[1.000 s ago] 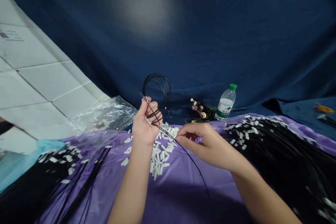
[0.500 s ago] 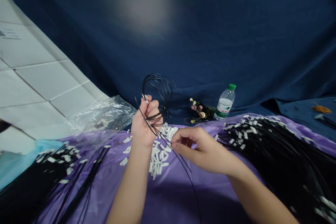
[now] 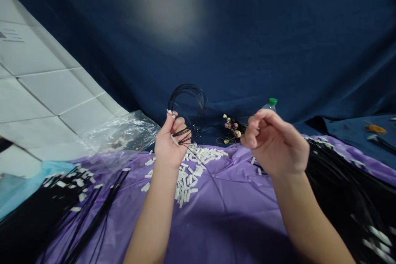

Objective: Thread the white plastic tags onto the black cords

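Right hand [image 3: 275,144]: moved outward to three o'clock from left hand [image 3: 168,150]; fingers curled, cannot tell if gripping.
Left hand: grasping black wires [image 3: 185,87], looped toward one o'clock, probably to keep both ends together.
White pieces [image 3: 185,193]: spread at left hand's five o'clock, presumably for reach.

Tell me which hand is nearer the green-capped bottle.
Right. The right hand hides most of the bottle below its cap in this view; the left hand is farther off, to the bottle's left, holding looped black strands.
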Tool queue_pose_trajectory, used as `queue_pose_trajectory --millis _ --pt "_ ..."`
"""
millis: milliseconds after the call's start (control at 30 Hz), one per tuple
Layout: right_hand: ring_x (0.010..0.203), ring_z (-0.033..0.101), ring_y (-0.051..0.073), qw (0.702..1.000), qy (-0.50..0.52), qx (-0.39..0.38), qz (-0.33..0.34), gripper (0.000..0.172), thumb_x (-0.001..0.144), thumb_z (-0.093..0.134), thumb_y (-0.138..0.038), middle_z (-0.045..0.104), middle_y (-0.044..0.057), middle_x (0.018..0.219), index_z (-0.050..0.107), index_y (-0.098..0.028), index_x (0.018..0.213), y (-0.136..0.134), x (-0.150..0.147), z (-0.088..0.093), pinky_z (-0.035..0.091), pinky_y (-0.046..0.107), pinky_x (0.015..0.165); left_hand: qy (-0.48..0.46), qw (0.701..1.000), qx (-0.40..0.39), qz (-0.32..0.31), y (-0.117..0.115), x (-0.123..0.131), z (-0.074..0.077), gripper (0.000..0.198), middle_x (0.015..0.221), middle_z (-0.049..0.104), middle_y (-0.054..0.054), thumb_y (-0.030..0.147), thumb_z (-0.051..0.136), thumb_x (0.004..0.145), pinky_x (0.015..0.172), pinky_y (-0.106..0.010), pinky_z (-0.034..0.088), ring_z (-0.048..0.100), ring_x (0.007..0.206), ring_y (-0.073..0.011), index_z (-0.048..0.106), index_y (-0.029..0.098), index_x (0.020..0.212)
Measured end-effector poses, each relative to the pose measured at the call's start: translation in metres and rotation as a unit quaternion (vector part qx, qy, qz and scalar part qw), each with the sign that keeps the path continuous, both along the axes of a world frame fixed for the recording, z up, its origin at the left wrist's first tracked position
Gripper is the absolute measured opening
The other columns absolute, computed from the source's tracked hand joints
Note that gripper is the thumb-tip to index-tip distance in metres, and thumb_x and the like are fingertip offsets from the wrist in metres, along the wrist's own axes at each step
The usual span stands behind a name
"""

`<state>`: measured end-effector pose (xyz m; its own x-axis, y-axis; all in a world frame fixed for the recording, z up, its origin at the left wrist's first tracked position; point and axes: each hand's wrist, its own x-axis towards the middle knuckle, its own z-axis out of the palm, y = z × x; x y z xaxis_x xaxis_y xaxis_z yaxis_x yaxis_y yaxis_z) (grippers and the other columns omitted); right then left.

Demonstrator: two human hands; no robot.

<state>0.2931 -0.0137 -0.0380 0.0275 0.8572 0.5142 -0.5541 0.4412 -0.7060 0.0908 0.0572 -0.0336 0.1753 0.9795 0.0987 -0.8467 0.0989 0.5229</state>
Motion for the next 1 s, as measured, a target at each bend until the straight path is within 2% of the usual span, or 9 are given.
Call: queue_pose_trajectory --millis 167,267,333,433,467,500,667,800,1000 --pt "0.057 0.055 0.015 0.986 -0.018 0.121 -0.113 0.043 0.091 0.035 -0.054 0.058 0.004 0.079 0.065 -0.023 0.094 0.002 0.005 0.0 0.048 0.033 0.055 0.044 0.996 -0.028 0.075 -0.001 0.009 -0.004 0.014 0.054 0.029 0.008 0.024 0.051 0.091 0.036 -0.013 0.027 0.028 0.038 -0.0026 0.05 0.017 0.079" --pt "0.047 0.04 0.013 0.951 -0.04 0.196 -0.237 0.044 0.087 0.04 -0.063 0.041 -0.002 0.063 0.056 -0.024 0.074 0.006 -0.006 -0.003 0.04 0.031 0.048 0.081 0.991 -0.002 0.109 -0.003 0.014 -0.005 0.015 0.056 0.03 0.008 0.022 0.059 0.085 0.037 -0.014 0.026 0.029 0.04 -0.0025 0.047 0.019 0.077" --pt "0.047 0.035 0.013 0.891 -0.067 0.246 -0.376 0.049 0.086 0.044 -0.064 0.03 -0.003 0.058 0.042 -0.023 0.06 0.009 -0.013 -0.007 0.037 0.031 0.049 0.113 0.985 0.025 0.126 -0.006 0.017 -0.006 0.021 0.056 0.03 0.008 0.023 0.064 0.081 0.037 -0.014 0.025 0.03 0.04 -0.0026 0.045 0.019 0.074" --pt "0.057 0.043 0.016 0.757 -0.154 0.276 -0.572 0.053 0.089 0.045 -0.058 0.034 0.0 0.059 0.038 -0.022 0.052 0.007 -0.018 -0.01 0.036 0.033 0.053 0.166 0.975 0.062 0.133 -0.009 0.023 -0.009 0.023 0.055 0.03 0.008 0.028 0.069 0.077 0.036 -0.015 0.023 0.029 0.039 -0.0028 0.047 0.02 0.074" --pt "0.06 0.044 0.016 0.73 -0.178 0.278 -0.599 0.051 0.09 0.048 -0.052 0.037 0.001 0.06 0.04 -0.021 0.051 0.005 -0.019 -0.011 0.035 0.032 0.054 0.184 0.971 0.07 0.134 -0.011 0.026 -0.01 0.021 0.054 0.029 0.009 0.028 0.068 0.076 0.036 -0.015 0.023 0.028 0.038 -0.0028 0.049 0.02 0.075" --pt "0.061 0.045 0.016 0.722 -0.196 0.28 -0.601 0.047 0.09 0.052 -0.046 0.04 0.002 0.062 0.042 -0.021 0.051 0.002 -0.019 -0.011 0.035 0.031 0.053 0.199 0.968 0.079 0.133 -0.012 0.029 -0.011 0.019 0.053 0.029 0.009 0.029 0.068 0.077 0.036 -0.016 0.023 0.028 0.038 -0.0028 0.051 0.02 0.076" --pt "0.052 0.042 0.009 0.807 -0.28 0.249 -0.457 0.031 0.087 0.06 -0.02 0.045 -0.003 0.056 0.046 -0.019 0.059 -0.004 -0.023 -0.011 0.034 0.025 0.05 0.233 0.962 0.102 0.101 -0.02 0.042 -0.016 0.018 0.054 0.032 0.009 0.032 0.067 0.078 0.038 -0.017 0.027 0.029 0.037 -0.0019 0.055 0.019 0.078" --pt "0.048 0.034 0.005 0.806 -0.347 0.186 -0.441 0.029 0.087 0.06 -0.018 0.04 -0.006 0.053 0.046 -0.017 0.061 0.001 -0.025 -0.01 0.03 0.022 0.049 0.23 0.967 0.104 0.044 -0.029 0.045 -0.015 0.016 0.055 0.035 0.008 0.03 0.067 0.077 0.038 -0.018 0.026 0.03 0.038 -0.0021 0.058 0.018 0.078" --pt "0.047 0.033 0.004 0.813 -0.395 0.173 -0.391 0.03 0.087 0.061 -0.02 0.039 -0.007 0.051 0.048 -0.016 0.059 0.001 -0.022 -0.007 0.027 0.021 0.047 0.217 0.972 0.089 -0.009 -0.034 0.042 -0.013 0.013 0.051 0.03 0.008 0.03 0.065 0.08 0.037 -0.017 0.027 0.029 0.039 -0.0034 0.06 0.018 0.077"
